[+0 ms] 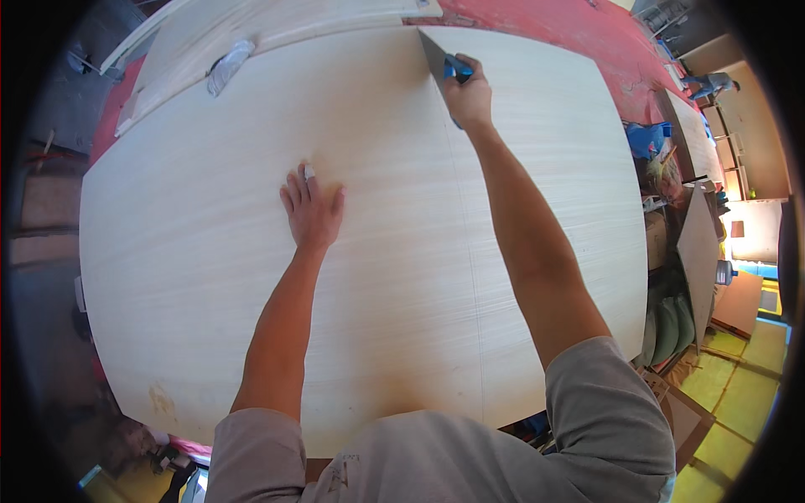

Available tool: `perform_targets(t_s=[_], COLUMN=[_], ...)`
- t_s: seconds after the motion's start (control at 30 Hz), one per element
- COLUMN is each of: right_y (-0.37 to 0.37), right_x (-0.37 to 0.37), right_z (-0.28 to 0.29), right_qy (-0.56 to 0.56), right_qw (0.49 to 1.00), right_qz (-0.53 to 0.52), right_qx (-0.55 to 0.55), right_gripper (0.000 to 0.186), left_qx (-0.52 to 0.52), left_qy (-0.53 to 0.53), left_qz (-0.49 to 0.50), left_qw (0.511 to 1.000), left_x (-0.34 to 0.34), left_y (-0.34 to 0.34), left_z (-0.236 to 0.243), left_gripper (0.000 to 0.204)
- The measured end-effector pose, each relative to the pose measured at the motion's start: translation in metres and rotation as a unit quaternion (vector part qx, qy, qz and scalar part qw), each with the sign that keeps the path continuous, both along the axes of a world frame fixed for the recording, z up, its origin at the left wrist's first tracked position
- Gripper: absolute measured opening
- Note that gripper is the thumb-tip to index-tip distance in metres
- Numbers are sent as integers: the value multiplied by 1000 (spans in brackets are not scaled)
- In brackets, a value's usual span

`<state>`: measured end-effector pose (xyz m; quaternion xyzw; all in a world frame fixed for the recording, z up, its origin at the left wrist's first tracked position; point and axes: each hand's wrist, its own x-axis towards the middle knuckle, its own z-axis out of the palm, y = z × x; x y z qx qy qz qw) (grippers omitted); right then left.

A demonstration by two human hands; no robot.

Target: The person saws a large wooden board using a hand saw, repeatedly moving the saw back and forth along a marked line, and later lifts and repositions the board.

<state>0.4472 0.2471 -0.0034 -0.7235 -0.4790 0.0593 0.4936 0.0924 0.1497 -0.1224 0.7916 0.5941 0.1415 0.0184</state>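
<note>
A large pale wood sheet [377, 277] lies flat before me, with a thin straight line running from its far edge toward me. My right hand [471, 99] is wrapped round the blue and dark handle of a handsaw [433, 57] near that far edge. The saw's grey blade tapers away from me and lies along the line; its teeth are too small to make out. My left hand [314, 210] rests palm down on the sheet to the left of the line, fingers spread. One finger has a white wrapping on it.
Beyond the far left edge lie more pale panels [277, 21] with a crumpled clear plastic piece [230, 67]. Red floor [537, 38] shows behind. At right are a blue bag [646, 138], a leaning board [698, 260] and green rounded bundles [667, 331]. A person [711, 84] stands far right.
</note>
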Motion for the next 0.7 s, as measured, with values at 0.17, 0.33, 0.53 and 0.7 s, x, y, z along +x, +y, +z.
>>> perform_targets(t_s=[0.17, 0.33, 0.53, 0.7], right_y=[-119, -152, -9, -93], right_x=[-55, -59, -9, -44], right_z=[66, 54, -7, 41], right_qy=[89, 133, 94, 143], right_qw=[994, 989, 995, 987], right_qz=[49, 64, 11, 47], right_qx=[-32, 32, 9, -55], right_gripper=[45, 44, 45, 49], left_qx=[6, 1, 8, 17], left_qy=[18, 25, -4, 27], left_qz=[19, 29, -10, 22], left_qw=[1000, 999, 1000, 999], left_x=[-34, -32, -3, -38], left_y=[8, 5, 7, 11], left_z=[-6, 7, -3, -2], left_gripper=[88, 88, 88, 87])
